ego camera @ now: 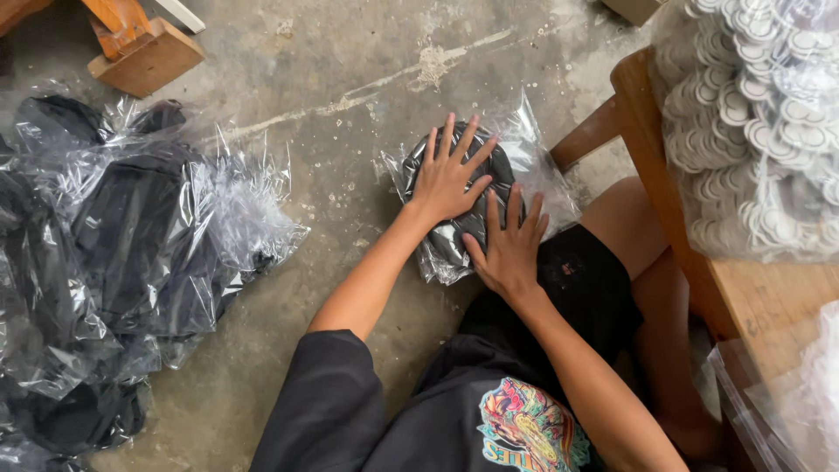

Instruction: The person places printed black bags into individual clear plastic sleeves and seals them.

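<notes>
A black cloth item inside a clear plastic bag (533, 170) lies on the concrete floor (350, 96) in front of me. My left hand (450, 175) lies flat on its upper part, fingers spread wide. My right hand (509, 245) presses flat on the lower part of the same bag, fingers apart, close beside the left. Neither hand grips anything; both palms rest on the plastic. My bare knee shows just right of the bag.
A pile of similar bagged black items (114, 253) fills the left side. A wooden bench (752, 288) stands at right, bearing a clear bag of white round badges (760, 122). A wooden block (144, 52) sits at the top left.
</notes>
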